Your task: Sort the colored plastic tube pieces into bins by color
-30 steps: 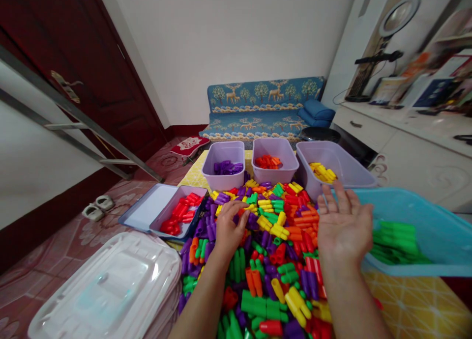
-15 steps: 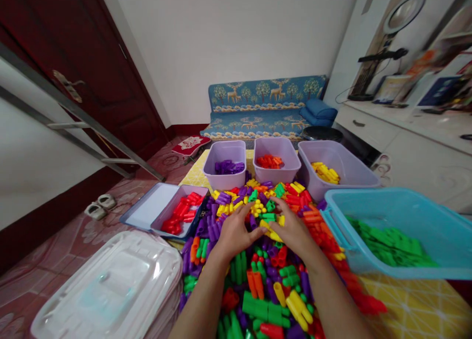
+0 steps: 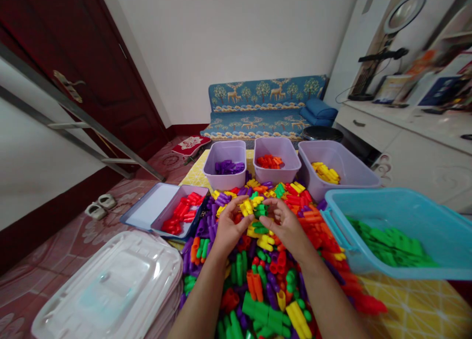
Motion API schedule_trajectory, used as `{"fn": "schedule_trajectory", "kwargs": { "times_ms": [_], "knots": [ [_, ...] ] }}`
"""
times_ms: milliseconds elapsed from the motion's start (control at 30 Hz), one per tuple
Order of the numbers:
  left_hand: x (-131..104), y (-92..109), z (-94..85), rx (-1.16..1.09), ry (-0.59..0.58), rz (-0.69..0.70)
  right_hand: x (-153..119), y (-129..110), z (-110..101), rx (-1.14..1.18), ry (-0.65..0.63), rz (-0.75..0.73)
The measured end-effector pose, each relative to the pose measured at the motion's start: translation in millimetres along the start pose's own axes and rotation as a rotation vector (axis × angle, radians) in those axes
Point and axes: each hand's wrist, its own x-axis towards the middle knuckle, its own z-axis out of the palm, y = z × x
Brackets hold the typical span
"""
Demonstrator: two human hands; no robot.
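Observation:
Over a pile of plastic pieces [image 3: 263, 307] in green, purple, red, orange and yellow, both hands are raised near the middle. My left hand [image 3: 230, 228] pinches a yellow piece [image 3: 246, 208] between thumb and fingers. Facing it, my right hand [image 3: 283, 226] has its thumb and fingers around a green piece [image 3: 261, 210]. The two pieces are close together between the hands; whether they touch is hard to tell. More yellow pieces [image 3: 264, 242] lie just below.
Behind the pile stand lilac bins with purple [image 3: 224, 181], orange [image 3: 276, 175] and yellow pieces [image 3: 326, 173]. A blue bin [image 3: 391, 272] with green pieces is at right. At left are an open case [image 3: 147, 209] with red pieces and stacked white lids [image 3: 110, 280].
My left hand has risen slightly and closed on a yellow piece. My right hand has shifted a little left and closed on a green piece. Some pieces in the pile have moved.

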Motion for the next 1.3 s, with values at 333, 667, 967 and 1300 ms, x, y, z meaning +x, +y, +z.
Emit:
{"fn": "schedule_trajectory", "kwargs": {
  "times_ms": [333, 667, 967, 1300],
  "knots": [
    [4, -11, -1.5, -0.010, 0.191, -0.118, 5, 4, -9, 0.153, 0.238, 0.046],
    [2, -7, -0.7, 0.231, 0.156, -0.102, 2, -29, -39, 0.534, 0.719, -0.235],
    [1, 15, -3.9, 0.588, 0.191, 0.170, -7, -36, -67, 0.639, 0.833, -0.311],
    [-12, 56, -41.6, 0.884, -0.437, -0.066, -5, -34, -48, 0.304, 0.547, -0.075]
  ]
}}
